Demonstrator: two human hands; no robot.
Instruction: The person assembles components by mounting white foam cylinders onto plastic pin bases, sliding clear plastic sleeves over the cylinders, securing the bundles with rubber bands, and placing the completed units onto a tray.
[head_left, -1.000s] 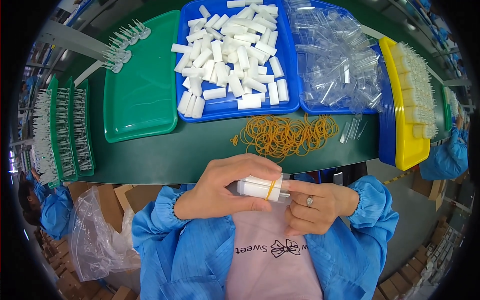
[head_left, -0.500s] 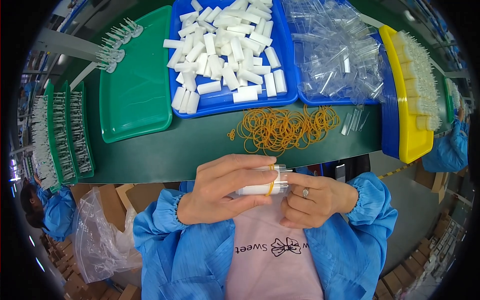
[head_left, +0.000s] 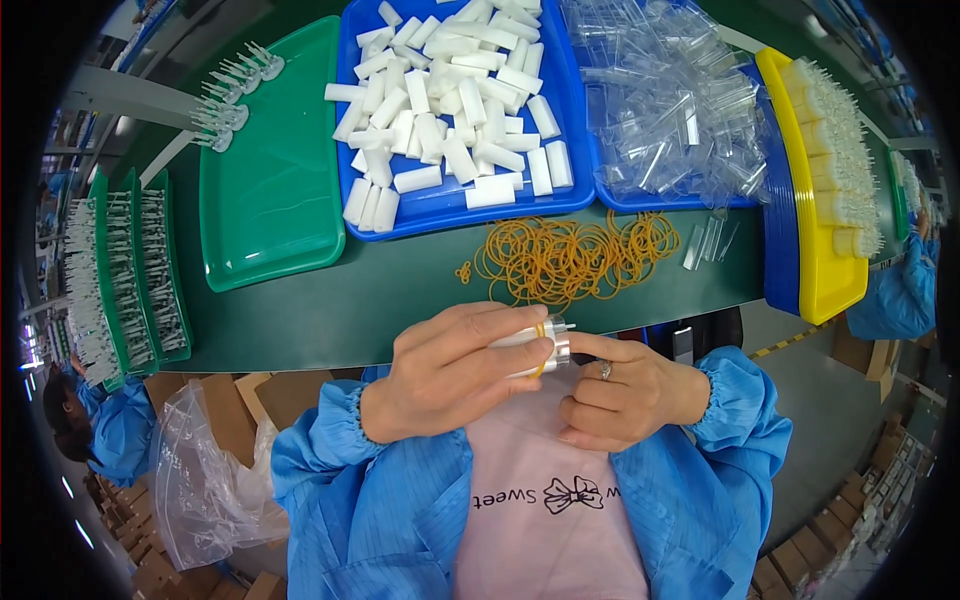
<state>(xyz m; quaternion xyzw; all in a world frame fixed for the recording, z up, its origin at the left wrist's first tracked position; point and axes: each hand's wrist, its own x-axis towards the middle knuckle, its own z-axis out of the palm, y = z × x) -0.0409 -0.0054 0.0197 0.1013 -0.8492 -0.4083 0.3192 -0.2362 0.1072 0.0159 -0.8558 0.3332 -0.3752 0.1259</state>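
Note:
My left hand [head_left: 430, 370] is wrapped round a white cylindrical bundle [head_left: 561, 346] with clear plastic at its right end. An orange rubber band [head_left: 541, 331] encircles this bundle, and a thin pale pin sticks out of the clear end. The index finger of my right hand [head_left: 625, 395] reaches out and touches that end. Its other fingers are curled in, with nothing visible in them. Loose orange rubber bands [head_left: 560, 265] lie in a heap on the table just beyond both hands. My left fingers cover much of the bundle.
A blue tray [head_left: 470, 222] of white blocks stands ahead, beside another blue tray [head_left: 660, 203] of clear plastic pieces. Green trays [head_left: 270, 200] are at left, some with white spiked parts. Stacked blue and yellow trays [head_left: 835, 295] stand at right. A plastic bag [head_left: 200, 480] hangs near boxes.
The bundle has turned and tilted, its right end now angled slightly upward. Clear strips that stuck out there now look more even. My right index finger remains at that end.

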